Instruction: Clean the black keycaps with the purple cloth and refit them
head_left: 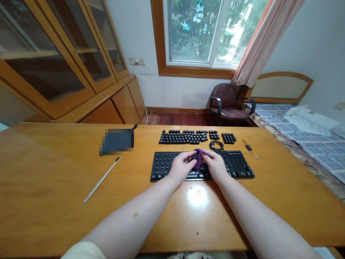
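Both hands over the keyboard (162,164), roughly mid-board, fingertips brought together. Left hand (181,166): thumb and fingers pinching the purple cloth (198,159) from its left side. Right hand (216,165): same grip from the right side. Cloth is bunched up between them, above the keyboard; can't tell if it's pressing on the board, fingers hide the contact. Keyboard lies flat on the wooden desk (51,180), long side facing the person, small squares showing where most full key tops would sit. Key tops (183,138) are laid out just behind it, toward the far edge, in keyboard order: main block left, small cluster in the middle, number block right. Coiled black cable (216,145) sits between key tops and keyboard, near the right hand. Small black tool with wire loops (248,147) lies to the right of the key tops, apart from the board. Left side: long pale brush (101,181) lying diagonally, dark bristle end pointing away; dark pouch (118,140) just beyond it, strap at its far right corner, surface pixelated. Beyond the desk: brown armchair (226,99) under the window (191,32).
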A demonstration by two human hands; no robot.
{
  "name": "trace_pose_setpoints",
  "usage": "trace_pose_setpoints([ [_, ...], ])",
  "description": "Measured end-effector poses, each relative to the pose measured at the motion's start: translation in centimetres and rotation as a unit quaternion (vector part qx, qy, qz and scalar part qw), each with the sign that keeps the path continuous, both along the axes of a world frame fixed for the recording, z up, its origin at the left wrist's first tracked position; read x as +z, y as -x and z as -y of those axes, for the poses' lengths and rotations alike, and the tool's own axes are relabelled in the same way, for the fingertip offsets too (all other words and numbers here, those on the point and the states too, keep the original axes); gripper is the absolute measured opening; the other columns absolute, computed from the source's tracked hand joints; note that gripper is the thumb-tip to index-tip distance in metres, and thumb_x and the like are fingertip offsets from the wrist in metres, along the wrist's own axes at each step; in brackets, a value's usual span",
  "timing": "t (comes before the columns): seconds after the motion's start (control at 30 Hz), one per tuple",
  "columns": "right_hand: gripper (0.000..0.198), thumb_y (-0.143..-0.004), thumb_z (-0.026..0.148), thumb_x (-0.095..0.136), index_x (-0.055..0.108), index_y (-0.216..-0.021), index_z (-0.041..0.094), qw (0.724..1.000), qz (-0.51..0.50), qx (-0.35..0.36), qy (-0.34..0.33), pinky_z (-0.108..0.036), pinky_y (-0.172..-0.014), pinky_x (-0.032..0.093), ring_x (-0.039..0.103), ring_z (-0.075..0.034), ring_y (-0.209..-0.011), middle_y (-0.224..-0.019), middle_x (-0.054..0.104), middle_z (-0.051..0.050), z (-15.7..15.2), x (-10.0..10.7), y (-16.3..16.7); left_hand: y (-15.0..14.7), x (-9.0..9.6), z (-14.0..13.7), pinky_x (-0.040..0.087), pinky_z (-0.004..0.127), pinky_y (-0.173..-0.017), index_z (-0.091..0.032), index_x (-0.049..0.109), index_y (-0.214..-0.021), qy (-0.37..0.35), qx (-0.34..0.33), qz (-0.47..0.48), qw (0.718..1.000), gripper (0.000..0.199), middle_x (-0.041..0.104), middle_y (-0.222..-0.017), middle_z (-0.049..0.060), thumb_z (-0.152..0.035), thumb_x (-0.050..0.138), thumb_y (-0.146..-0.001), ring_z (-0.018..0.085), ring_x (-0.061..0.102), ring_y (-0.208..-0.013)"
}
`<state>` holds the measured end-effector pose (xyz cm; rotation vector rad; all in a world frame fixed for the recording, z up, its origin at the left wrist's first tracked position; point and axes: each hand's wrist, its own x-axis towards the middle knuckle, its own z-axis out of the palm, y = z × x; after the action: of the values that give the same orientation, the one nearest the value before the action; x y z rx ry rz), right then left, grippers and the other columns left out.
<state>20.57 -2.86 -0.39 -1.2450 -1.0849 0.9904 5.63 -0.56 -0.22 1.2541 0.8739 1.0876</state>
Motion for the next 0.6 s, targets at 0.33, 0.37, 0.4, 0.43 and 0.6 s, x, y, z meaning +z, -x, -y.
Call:
trace_pose_setpoints([
  [0.33, 0.023, -0.072, 0.031, 0.060, 0.070, -0.088, 0.018, 0.998, 0.048, 0.037, -0.023, -0.029, -0.061, 0.049, 0.056, -0.015, -0.065, -0.080, 0.065, -0.004, 0.30, 0.57, 0.19, 0.12, -0.51, 0.31, 0.048, 0.031, -0.082, -0.018, 0.064, -0.092, -0.078, 0.024, -0.043, 0.996, 0.020, 0.062, -0.097, 0.007, -0.018, 0.061, -0.072, 0.017, 0.058, -0.092],
  [0.37, 0.021, -0.071, 0.029, 0.060, 0.070, -0.087, 0.018, 0.998, 0.047, 0.042, -0.022, -0.029, -0.061, 0.049, 0.056, -0.015, -0.064, -0.079, 0.065, -0.004, 0.27, 0.54, 0.19, 0.23, -0.44, 0.19, 0.046, 0.032, -0.086, -0.019, 0.066, -0.090, -0.097, 0.036, -0.052, 0.993, 0.019, 0.061, -0.099, 0.007, -0.017, 0.059, -0.073, 0.018, 0.057, -0.095],
  [0.4, 0.021, -0.070, 0.027, 0.061, 0.070, -0.087, 0.018, 0.998, 0.047, 0.046, -0.021, -0.029, -0.061, 0.049, 0.057, -0.015, -0.065, -0.078, 0.065, -0.003, 0.25, 0.49, 0.20, 0.33, -0.36, 0.07, 0.044, 0.033, -0.090, -0.020, 0.068, -0.088, -0.114, 0.049, -0.058, 0.991, 0.018, 0.060, -0.100, 0.007, -0.016, 0.058, -0.074, 0.018, 0.056, -0.098],
  [0.43, 0.021, -0.069, 0.026, 0.061, 0.070, -0.087, 0.019, 0.997, 0.049, 0.049, -0.020, -0.029, -0.061, 0.049, 0.057, -0.015, -0.066, -0.079, 0.065, -0.003, 0.23, 0.44, 0.20, 0.41, -0.29, -0.05, 0.042, 0.034, -0.093, -0.020, 0.069, -0.087, -0.127, 0.057, -0.062, 0.988, 0.019, 0.060, -0.101, 0.007, -0.015, 0.056, -0.074, 0.018, 0.055, -0.100],
  [0.6, 0.019, -0.066, 0.024, 0.062, 0.070, -0.082, 0.019, 0.995, 0.077, 0.055, -0.025, -0.029, -0.061, 0.049, 0.057, -0.015, -0.065, -0.078, 0.066, -0.003, 0.20, 0.42, 0.16, 0.28, -0.33, -0.33, 0.038, 0.036, -0.098, -0.020, 0.068, -0.088, -0.088, 0.065, -0.016, 0.994, 0.022, 0.063, -0.100, 0.006, -0.010, 0.055, -0.073, 0.017, 0.056, -0.100],
])
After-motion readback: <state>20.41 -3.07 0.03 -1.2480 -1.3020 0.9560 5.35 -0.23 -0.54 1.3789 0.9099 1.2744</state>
